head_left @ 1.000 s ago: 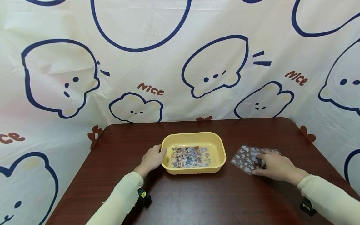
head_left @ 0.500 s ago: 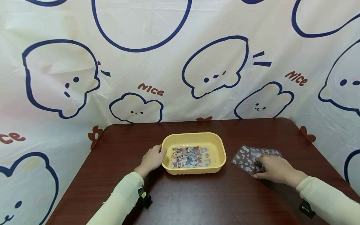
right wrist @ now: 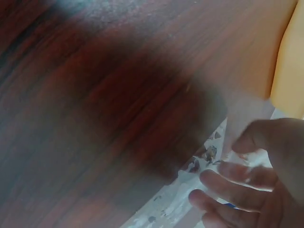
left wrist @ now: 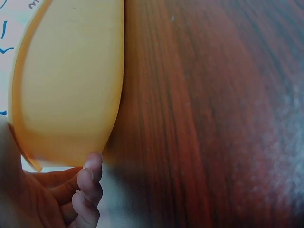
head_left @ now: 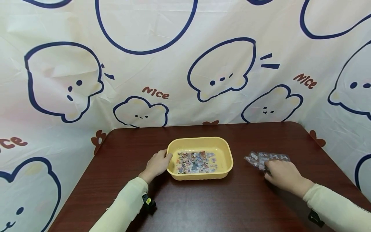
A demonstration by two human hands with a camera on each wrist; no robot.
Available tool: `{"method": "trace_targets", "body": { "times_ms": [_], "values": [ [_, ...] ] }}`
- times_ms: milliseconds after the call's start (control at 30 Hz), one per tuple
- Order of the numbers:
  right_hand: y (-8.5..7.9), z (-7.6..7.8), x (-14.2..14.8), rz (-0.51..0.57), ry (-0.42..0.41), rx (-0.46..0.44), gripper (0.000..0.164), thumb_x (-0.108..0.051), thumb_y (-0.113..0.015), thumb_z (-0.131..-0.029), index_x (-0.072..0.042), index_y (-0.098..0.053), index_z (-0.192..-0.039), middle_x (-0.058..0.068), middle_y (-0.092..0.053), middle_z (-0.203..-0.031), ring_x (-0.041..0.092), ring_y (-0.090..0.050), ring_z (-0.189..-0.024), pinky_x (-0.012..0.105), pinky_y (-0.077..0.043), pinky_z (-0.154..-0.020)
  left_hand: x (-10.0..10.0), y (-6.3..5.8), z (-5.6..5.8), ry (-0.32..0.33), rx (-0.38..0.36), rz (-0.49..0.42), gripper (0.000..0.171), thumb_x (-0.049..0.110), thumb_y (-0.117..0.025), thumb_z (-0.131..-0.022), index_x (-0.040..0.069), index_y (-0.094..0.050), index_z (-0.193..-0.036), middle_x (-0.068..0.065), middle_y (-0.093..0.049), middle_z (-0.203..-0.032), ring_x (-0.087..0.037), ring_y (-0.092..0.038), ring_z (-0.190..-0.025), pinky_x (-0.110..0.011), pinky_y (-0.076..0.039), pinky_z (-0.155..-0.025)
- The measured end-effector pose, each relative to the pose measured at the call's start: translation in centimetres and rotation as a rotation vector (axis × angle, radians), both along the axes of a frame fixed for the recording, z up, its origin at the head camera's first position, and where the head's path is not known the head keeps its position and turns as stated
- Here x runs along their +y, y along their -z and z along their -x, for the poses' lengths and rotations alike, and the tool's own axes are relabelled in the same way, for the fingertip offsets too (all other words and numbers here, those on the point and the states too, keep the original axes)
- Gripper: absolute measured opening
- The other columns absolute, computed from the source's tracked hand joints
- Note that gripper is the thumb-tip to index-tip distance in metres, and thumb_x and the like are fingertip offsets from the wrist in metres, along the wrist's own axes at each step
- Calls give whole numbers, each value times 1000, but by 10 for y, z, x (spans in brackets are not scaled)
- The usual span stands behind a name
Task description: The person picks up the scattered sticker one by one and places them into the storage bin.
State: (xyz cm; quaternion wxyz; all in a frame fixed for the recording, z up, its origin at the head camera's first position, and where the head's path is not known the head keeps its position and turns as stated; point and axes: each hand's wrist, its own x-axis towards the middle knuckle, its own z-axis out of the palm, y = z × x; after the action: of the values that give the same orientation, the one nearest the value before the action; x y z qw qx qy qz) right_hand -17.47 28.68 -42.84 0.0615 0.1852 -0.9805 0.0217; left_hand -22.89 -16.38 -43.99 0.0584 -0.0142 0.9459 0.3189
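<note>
A yellow plastic basin (head_left: 200,176) stands mid-table with many small flat multicoloured pieces (head_left: 194,162) on its floor. My left hand (head_left: 156,165) grips its left end, thumb over the rim; in the left wrist view the curled fingers (left wrist: 90,185) lie under the basin's end. To the right, my right hand (head_left: 285,175) gathers a clear plastic bag (head_left: 272,157) printed with white shapes, its near edge bunched at the fingers. In the right wrist view, the bag (right wrist: 166,202) lies between thumb and bent fingers. The palm hides part of it.
The dark red-brown wooden table (head_left: 214,206) extends around both hands. A white cloth backdrop (head_left: 179,71) with blue outlined cartoon figures rises behind the table and along its sides.
My right hand's fingers have drawn in, and the bag's left part has crumpled and pulled rightward towards the hand. The left hand and the basin have stayed in place.
</note>
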Motion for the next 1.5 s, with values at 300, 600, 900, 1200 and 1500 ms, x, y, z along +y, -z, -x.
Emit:
{"method": "trace_targets", "body": {
  "times_ms": [300,600,900,1200,1500],
  "values": [
    [0,2,1,-3,83,34,15,-15,-68,-89,-11,-58,-79,-4,-47,-56,11,-44,-47,32,-32,-41,0,1,0,4,-5,-10,46,34,-40,-103,8,-61,-135,-3,-65,-79,-14,-60,-66,-29,-41,-62],
    [-6,5,0,55,119,-7,14,-17,-56,-96,-10,-66,-88,-5,-45,-55,11,-39,-47,30,-27,-42,0,0,-1,0,-11,-9,48,35,-40,-104,7,-57,-139,-3,-65,-81,-14,-61,-68,-29,-42,-64],
    [-11,4,-1,122,132,-46,20,-17,-53,-95,-8,-71,-92,-6,-43,-53,10,-36,-46,28,-26,-41,0,1,-1,-7,-11,-10,50,36,-41,-104,7,-56,-142,-3,-66,-82,-13,-61,-69,-29,-42,-65],
    [-23,10,-1,189,170,14,28,-13,-59,-91,3,-66,-114,-4,-44,-51,12,-38,-44,29,-26,-41,0,0,0,-7,-11,-14,50,36,-40,-103,8,-56,-142,-3,-66,-81,-13,-61,-68,-29,-42,-65],
    [-32,16,-1,328,190,49,15,-16,-53,-95,-5,-64,-92,-3,-45,-52,13,-39,-44,29,-25,-41,0,-1,-1,-7,-11,-16,50,36,-39,-104,7,-56,-141,-3,-65,-81,-14,-60,-67,-29,-41,-63]
  ]
}}
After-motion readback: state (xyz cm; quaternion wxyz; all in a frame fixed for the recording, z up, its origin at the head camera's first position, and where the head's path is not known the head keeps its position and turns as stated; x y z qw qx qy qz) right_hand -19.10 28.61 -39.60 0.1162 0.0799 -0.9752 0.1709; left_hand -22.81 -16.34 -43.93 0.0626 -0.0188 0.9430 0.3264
